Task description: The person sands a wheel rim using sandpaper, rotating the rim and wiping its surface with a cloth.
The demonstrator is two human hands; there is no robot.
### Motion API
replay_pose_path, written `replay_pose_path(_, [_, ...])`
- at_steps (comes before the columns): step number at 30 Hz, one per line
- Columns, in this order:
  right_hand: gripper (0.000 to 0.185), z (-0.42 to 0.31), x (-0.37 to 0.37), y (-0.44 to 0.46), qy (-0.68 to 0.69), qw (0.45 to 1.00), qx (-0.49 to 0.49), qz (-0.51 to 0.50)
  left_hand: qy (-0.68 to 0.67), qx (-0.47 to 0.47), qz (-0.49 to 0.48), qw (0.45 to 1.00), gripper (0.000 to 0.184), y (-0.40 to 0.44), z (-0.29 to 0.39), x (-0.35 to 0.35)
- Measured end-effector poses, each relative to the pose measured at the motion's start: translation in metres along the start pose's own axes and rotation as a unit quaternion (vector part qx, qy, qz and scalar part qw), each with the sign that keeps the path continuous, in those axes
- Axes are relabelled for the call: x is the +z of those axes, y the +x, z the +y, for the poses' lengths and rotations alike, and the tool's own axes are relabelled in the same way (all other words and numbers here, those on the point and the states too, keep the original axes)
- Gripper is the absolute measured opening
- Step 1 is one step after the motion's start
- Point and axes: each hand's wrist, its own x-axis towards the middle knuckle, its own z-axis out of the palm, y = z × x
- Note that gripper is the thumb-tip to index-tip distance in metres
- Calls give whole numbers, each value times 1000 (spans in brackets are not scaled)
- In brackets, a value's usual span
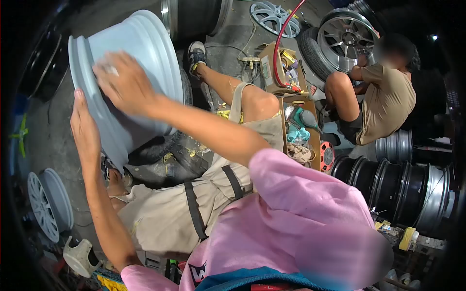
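A large pale grey wheel rim (145, 53) stands on its side between the person's legs, at the upper left. My right hand (124, 85) is on the rim's barrel, smeared by motion, with a small whitish thing showing at its fingers; what it is I cannot make out. At the rim's near left edge, my left hand (85, 121) rests with its fingers stretched along the edge, steadying contact on the outside. The rim's lower part lies partly in shadow near a dark tire.
Cardboard boxes (266, 68) of supplies stand right of the knee, with a red hose (277, 48) over them. A co-worker (388, 97) sits at the upper right beside a spoked wheel (347, 39). Black rims (378, 182) line the right; a white wheel (43, 206) stands lower left.
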Motion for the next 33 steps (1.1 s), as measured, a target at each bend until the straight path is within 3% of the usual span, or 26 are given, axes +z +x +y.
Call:
replay_pose_path(2, [26, 6, -24, -46, -53, 997, -55, 15, -6, -8, 4, 1000, 67, 12, -16, 1])
replay_pose_path(4, [28, 28, -44, -67, -41, 978, -198, -60, 33, -1, 6, 999, 67, 8, -5, 10])
replay_pose_path(5, [23, 38, -43, -53, -55, 979, -195, -34, 72, 13, 4, 997, 67, 6, 0, 15])
replay_pose_path(6, [20, 52, -40, -31, -70, 979, -192, -7, 72, 10, 1, 997, 67, 6, -1, 17])
replay_pose_path(8, [19, 84, -17, 16, -20, 999, 25, -11, 110, 13, 17, 994, 67, 7, 1, 20])
replay_pose_path(11, [23, 120, 29, 68, -79, 995, 38, -48, 89, 36, 45, 994, 66, 4, 3, 21])
replay_pose_path(13, [31, 107, 58, 83, -5, 978, 198, -66, 73, 72, 75, 992, 67, 9, -11, 23])
replay_pose_path(15, [29, 32, 45, 58, 68, 988, 136, 15, 57, 101, 105, 988, 68, 8, -18, 20])
replay_pose_path(17, [22, -26, 26, 12, 173, 971, 133, 96, -73, -9, 31, 997, 72, 5, -14, 14])
replay_pose_path(18, [24, -43, 21, -14, 155, 978, 92, 104, -71, -10, 35, 997, 72, 3, -11, 13])
replay_pose_path(20, [32, -45, 15, -37, 121, 988, 21, 94, -64, -25, 15, 998, 75, -5, -7, 11])
replay_pose_path(23, [24, -9, 24, 7, 90, 993, -20, 79, -49, -1, 9, 999, 80, -1, -9, 12])
replay_pose_path(25, [13, 21, 52, 62, 89, 992, 27, 81, -48, 16, 27, 998, 80, -1, -7, 16])
replay_pose_path(28, [23, 67, 126, 112, 137, 982, 90, 96, 16, -30, 11, 999, 81, 2, -9, 11])
replay_pose_path(31, [25, 27, 103, 101, 201, 960, 131, 146, -5, -60, 10, 998, 81, 7, -19, 14])
replay_pose_path(33, [16, -22, 50, 51, 225, 960, 95, 139, -134, 49, 44, 989, 81, 4, -26, 19])
